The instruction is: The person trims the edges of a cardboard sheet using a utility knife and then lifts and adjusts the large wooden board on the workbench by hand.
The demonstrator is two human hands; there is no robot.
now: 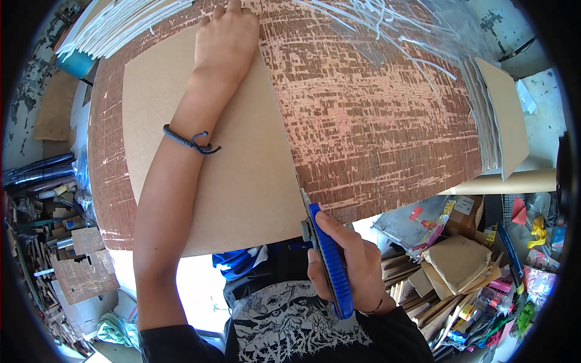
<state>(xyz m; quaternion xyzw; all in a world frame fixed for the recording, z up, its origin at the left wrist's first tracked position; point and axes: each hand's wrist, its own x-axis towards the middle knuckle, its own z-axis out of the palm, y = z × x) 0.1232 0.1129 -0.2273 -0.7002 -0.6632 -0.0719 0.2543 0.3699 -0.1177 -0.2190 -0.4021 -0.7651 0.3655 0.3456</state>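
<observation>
Wrapping the cutter point(331, 260), the right hand point(357, 266) sits right of lower centre, its grip closed around the body. The blade point(305, 197) points up the frame, at the right edge of the board point(245, 181), near its lower right corner. The board lies up and left of this grip, flat on the bench point(369, 133), long axis running from top to bottom of the frame. The right hand is nearer the lower corner. The left hand point(227, 39) rests palm down on the upper end at top centre, fingers bent; whether its grip has hold of anything cannot be told. Containers: a clear bag point(451, 27) lies upper right beside white strips point(380, 15); whether it contains any is unclear.
</observation>
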